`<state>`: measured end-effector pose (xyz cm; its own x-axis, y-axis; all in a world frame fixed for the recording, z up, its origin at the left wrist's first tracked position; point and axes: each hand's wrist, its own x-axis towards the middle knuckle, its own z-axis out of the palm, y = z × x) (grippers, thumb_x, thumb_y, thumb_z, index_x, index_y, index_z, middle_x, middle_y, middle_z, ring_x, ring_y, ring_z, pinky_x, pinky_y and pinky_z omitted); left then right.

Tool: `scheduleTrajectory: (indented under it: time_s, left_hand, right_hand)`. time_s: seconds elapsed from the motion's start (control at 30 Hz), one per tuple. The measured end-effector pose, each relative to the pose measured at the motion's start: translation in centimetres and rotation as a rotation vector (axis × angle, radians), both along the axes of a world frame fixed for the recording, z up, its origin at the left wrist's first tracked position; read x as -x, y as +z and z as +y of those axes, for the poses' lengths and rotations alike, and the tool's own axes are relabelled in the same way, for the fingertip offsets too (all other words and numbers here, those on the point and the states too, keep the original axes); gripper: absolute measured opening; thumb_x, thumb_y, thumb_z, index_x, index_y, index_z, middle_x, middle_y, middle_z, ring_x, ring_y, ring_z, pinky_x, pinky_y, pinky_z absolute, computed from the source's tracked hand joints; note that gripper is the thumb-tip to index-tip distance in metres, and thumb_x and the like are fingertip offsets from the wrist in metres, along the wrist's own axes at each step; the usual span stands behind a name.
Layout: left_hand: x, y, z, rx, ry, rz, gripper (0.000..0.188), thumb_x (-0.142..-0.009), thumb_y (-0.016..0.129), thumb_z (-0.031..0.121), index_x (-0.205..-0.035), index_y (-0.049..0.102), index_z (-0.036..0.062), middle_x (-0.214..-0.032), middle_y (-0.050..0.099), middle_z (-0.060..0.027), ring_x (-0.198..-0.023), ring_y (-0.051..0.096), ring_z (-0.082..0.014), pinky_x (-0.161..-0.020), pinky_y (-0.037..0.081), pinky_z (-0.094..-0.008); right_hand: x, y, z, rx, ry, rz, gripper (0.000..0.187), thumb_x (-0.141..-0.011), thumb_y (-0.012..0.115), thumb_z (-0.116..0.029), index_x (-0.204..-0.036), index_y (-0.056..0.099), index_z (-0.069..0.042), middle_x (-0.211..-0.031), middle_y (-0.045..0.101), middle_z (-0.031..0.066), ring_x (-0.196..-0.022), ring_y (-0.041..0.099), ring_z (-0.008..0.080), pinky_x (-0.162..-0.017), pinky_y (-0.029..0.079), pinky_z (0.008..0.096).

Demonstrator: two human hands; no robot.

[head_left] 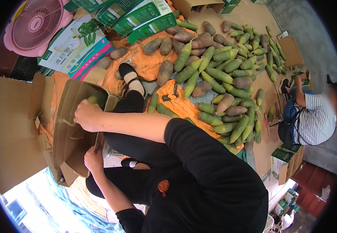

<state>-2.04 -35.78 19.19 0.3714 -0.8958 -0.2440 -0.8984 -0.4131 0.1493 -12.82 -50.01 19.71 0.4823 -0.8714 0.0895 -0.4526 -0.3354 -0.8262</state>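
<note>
My right hand [87, 115] is closed round a green radish [92, 99] over an open cardboard box [61, 134]. The radish's green end shows above the fist, and a thin pale strand, perhaps its root, sticks out on the other side; most of it is hidden by the hand. At the box's near edge my left hand [94, 161] is closed, its fingers pressed on the cardboard rim. Inside, the box is shadowed, so I cannot make out its contents well. Beyond my legs lies a big heap of green radishes [219, 73], some coated with brown soil.
Orange sheeting [145, 58] lies under part of the heap. Green-and-white printed cartons [137, 17] and a pink fan [34, 25] stand at the upper left. A co-worker in a striped shirt [316, 116] sits at the right, near more cartons [286, 163].
</note>
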Motion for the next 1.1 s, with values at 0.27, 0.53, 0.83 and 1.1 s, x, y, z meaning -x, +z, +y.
scheduleTrajectory:
  time_s: [0.27, 0.53, 0.83, 1.1]
  left_hand:
    - [-0.2, -0.2, -0.1, -0.02, 0.047, 0.018, 0.019, -0.074, 0.066, 0.026, -0.084, 0.068, 0.0101, -0.076, 0.062, -0.019, -0.076, 0.06, -0.0378, -0.067, 0.047, -0.0435]
    - [-0.3, -0.2, -0.1, -0.02, 0.049, 0.027, 0.019, -0.074, 0.066, 0.024, -0.088, 0.069, 0.0122, -0.078, 0.063, -0.018, -0.076, 0.062, -0.0353, -0.068, 0.047, -0.0422]
    - [0.7, -0.1, -1.1, -0.063, 0.075, 0.045, 0.019, -0.073, 0.067, 0.022, -0.088, 0.069, 0.0102, -0.076, 0.063, -0.0164, -0.075, 0.061, -0.0351, -0.067, 0.047, -0.0403]
    - [0.1, -0.2, -0.5, -0.078, 0.115, 0.025, 0.017, -0.074, 0.067, 0.018, -0.089, 0.069, 0.0091, -0.079, 0.063, -0.0147, -0.075, 0.062, -0.0323, -0.067, 0.047, -0.0384]
  right_hand:
    - [5.3, 0.9, 0.4, -0.018, 0.18, -0.451, 0.02, -0.075, 0.064, -0.017, -0.091, 0.063, -0.005, -0.094, 0.061, 0.0117, -0.095, 0.055, 0.0289, -0.083, 0.044, 0.0388]
    - [22.0, -11.4, -1.9, -0.231, -0.49, -0.385, 0.015, -0.08, 0.062, -0.009, -0.093, 0.064, -0.001, -0.086, 0.065, 0.0065, -0.082, 0.06, 0.0134, -0.075, 0.047, 0.026]
    - [43.9, -30.4, -0.1, -0.54, -1.134, 0.209, 0.023, -0.08, 0.062, -0.016, -0.1, 0.061, -0.005, -0.081, 0.062, 0.0048, -0.068, 0.058, 0.0147, -0.053, 0.046, 0.0315]
    - [45.4, -28.7, -4.0, -0.571, -1.142, 0.213, 0.066, -0.079, 0.065, -0.031, -0.135, 0.036, -0.012, -0.114, 0.056, 0.0263, -0.108, 0.053, 0.0365, -0.091, 0.042, 0.0386]
